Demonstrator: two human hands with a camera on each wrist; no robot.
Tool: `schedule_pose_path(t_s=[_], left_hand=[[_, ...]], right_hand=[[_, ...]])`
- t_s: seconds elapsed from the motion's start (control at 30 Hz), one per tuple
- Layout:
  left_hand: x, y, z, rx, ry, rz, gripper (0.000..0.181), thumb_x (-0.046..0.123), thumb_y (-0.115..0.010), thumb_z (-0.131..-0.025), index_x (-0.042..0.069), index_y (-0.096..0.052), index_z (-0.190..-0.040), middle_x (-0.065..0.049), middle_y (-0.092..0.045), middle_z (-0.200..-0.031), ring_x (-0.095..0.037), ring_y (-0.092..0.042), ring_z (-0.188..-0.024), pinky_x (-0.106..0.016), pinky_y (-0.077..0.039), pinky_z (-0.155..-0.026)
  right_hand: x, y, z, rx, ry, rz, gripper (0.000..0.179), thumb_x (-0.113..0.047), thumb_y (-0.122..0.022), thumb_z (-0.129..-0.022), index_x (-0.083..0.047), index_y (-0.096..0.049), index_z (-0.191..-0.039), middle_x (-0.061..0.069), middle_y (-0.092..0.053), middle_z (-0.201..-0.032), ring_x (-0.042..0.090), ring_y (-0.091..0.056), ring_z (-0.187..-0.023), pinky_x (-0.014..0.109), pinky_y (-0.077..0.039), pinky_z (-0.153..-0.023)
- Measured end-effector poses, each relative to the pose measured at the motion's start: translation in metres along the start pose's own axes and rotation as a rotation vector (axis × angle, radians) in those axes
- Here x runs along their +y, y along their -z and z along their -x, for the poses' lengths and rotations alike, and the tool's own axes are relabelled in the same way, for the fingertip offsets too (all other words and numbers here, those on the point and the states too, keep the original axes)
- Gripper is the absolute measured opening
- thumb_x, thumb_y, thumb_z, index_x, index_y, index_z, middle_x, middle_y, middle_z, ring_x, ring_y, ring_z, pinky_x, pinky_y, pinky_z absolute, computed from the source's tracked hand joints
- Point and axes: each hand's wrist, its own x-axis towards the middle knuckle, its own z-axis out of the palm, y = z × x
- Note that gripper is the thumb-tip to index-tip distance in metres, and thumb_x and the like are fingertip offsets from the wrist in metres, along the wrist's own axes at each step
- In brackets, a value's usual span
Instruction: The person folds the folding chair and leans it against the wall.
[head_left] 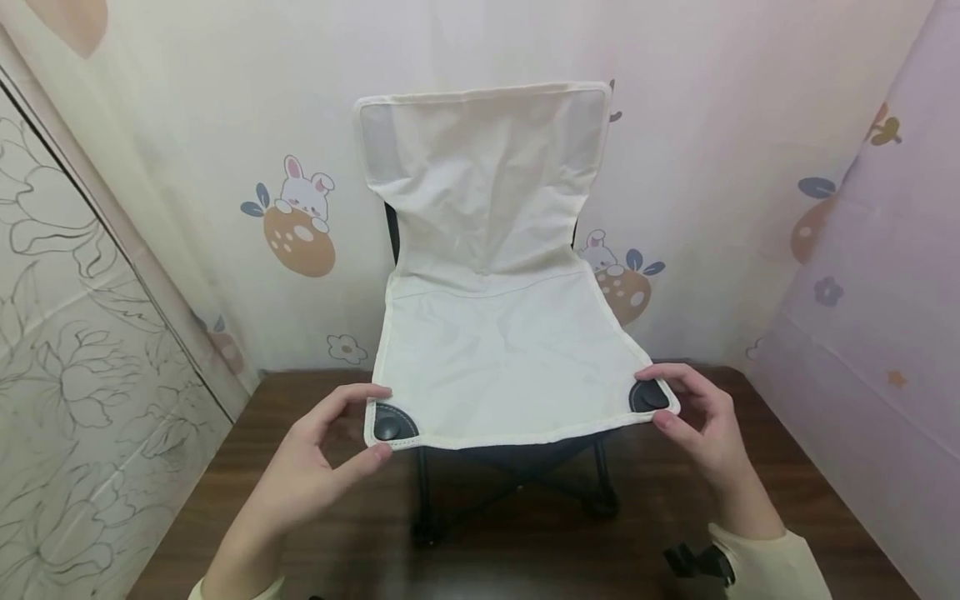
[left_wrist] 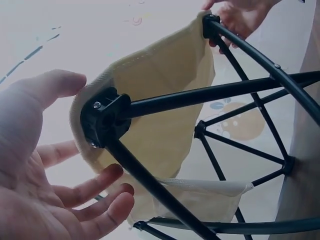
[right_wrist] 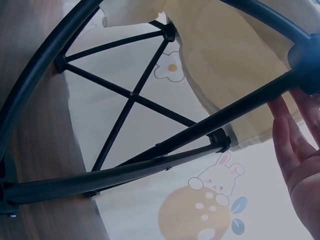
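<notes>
A small folding chair with a cream fabric seat (head_left: 495,358) and dark metal legs (left_wrist: 180,98) stands facing me in the head view. My left hand (head_left: 322,458) holds its front left corner, index finger along the side and thumb at the front edge. In the left wrist view the other fingers spread loosely beneath that corner, beside a black plastic joint (left_wrist: 105,117). My right hand (head_left: 705,417) holds the front right corner, index finger over the top by a black corner patch (head_left: 648,395) and thumb at the front edge. Some right fingers (right_wrist: 285,140) reach beneath, near the leg.
The chair stands on a dark brown wooden surface (head_left: 510,558). A pale curtain with rabbit and fruit prints (head_left: 187,192) hangs close behind it. At the left is a white panel with line-drawn flowers (head_left: 67,350). A black strap piece (head_left: 697,563) sits at my right cuff.
</notes>
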Motion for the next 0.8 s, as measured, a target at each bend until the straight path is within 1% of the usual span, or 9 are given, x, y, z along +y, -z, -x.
schedule_pose_path(t_s=[0.07,0.13,0.17,0.3,0.37,0.4,0.47,0.6,0.8], left_hand=[[-0.002,-0.001,-0.001,-0.004,-0.007,0.006,0.060,0.004,-0.090,-0.089,0.021,-0.067,-0.142,0.000,-0.074,-0.113,-0.020,-0.071,-0.100,-0.028,-0.059,-0.090],[-0.005,-0.003,-0.003,-0.007,-0.026,0.045,0.061,0.000,-0.092,-0.086,0.018,-0.069,-0.140,-0.001,-0.074,-0.116,-0.019,-0.071,-0.103,-0.028,-0.058,-0.092],[-0.008,-0.004,-0.003,-0.006,-0.052,0.073,0.061,-0.003,-0.092,-0.084,0.016,-0.070,-0.138,-0.003,-0.075,-0.116,-0.018,-0.071,-0.103,-0.027,-0.059,-0.092],[-0.021,-0.009,-0.008,-0.011,-0.244,0.217,0.059,-0.022,-0.086,-0.078,0.001,-0.072,-0.130,-0.014,-0.074,-0.115,-0.021,-0.070,-0.101,-0.028,-0.058,-0.093],[-0.026,-0.011,-0.009,-0.011,-0.330,0.253,0.059,-0.027,-0.083,-0.075,-0.003,-0.073,-0.127,-0.017,-0.074,-0.114,-0.022,-0.069,-0.101,-0.027,-0.058,-0.093],[-0.028,-0.011,-0.010,-0.011,-0.362,0.260,0.059,-0.028,-0.083,-0.074,-0.004,-0.073,-0.126,-0.018,-0.073,-0.114,-0.023,-0.069,-0.102,-0.028,-0.058,-0.092],[-0.030,-0.012,-0.010,0.001,-0.375,0.254,0.060,-0.029,-0.083,-0.072,-0.003,-0.073,-0.126,-0.017,-0.073,-0.113,-0.022,-0.068,-0.102,-0.027,-0.058,-0.091],[-0.032,-0.013,-0.011,0.016,-0.375,0.243,0.060,-0.032,-0.080,-0.073,-0.004,-0.074,-0.125,-0.018,-0.074,-0.115,-0.022,-0.069,-0.105,-0.027,-0.058,-0.094],[-0.031,-0.012,-0.012,0.032,-0.363,0.245,0.056,-0.032,-0.078,-0.075,-0.006,-0.074,-0.124,-0.018,-0.075,-0.116,-0.021,-0.070,-0.106,-0.026,-0.058,-0.094]], right_hand=[[-0.001,0.001,0.000,0.001,-0.013,0.013,0.037,0.015,-0.064,-0.090,0.017,-0.065,-0.127,0.012,-0.078,-0.117,0.018,-0.070,-0.095,0.019,-0.058,-0.078],[-0.001,0.003,0.001,-0.002,-0.025,0.019,0.040,0.020,-0.066,-0.088,0.016,-0.066,-0.128,0.011,-0.078,-0.119,0.017,-0.070,-0.097,0.019,-0.059,-0.080],[-0.001,0.004,0.002,-0.005,-0.032,0.022,0.042,0.022,-0.067,-0.087,0.016,-0.066,-0.128,0.010,-0.078,-0.121,0.016,-0.070,-0.098,0.019,-0.059,-0.081],[-0.001,0.008,0.004,-0.026,-0.057,0.028,0.050,0.027,-0.073,-0.082,0.015,-0.066,-0.130,0.009,-0.078,-0.124,0.016,-0.072,-0.100,0.020,-0.061,-0.084],[-0.002,0.008,0.003,-0.034,-0.068,0.038,0.054,0.029,-0.075,-0.080,0.014,-0.066,-0.131,0.009,-0.077,-0.125,0.015,-0.072,-0.100,0.020,-0.061,-0.084],[-0.002,0.008,0.003,-0.036,-0.077,0.048,0.055,0.030,-0.075,-0.079,0.014,-0.067,-0.131,0.008,-0.078,-0.124,0.015,-0.072,-0.100,0.020,-0.061,-0.084],[-0.003,0.009,0.002,-0.040,-0.095,0.061,0.057,0.032,-0.075,-0.077,0.013,-0.067,-0.131,0.006,-0.078,-0.124,0.014,-0.073,-0.099,0.021,-0.061,-0.085],[-0.004,0.010,0.001,-0.046,-0.120,0.090,0.060,0.035,-0.075,-0.075,0.013,-0.067,-0.130,0.002,-0.077,-0.124,0.012,-0.073,-0.100,0.021,-0.061,-0.088],[-0.005,0.009,0.001,-0.062,-0.107,0.070,0.060,0.036,-0.072,-0.076,0.012,-0.067,-0.131,0.003,-0.076,-0.127,0.013,-0.072,-0.104,0.022,-0.061,-0.091]])
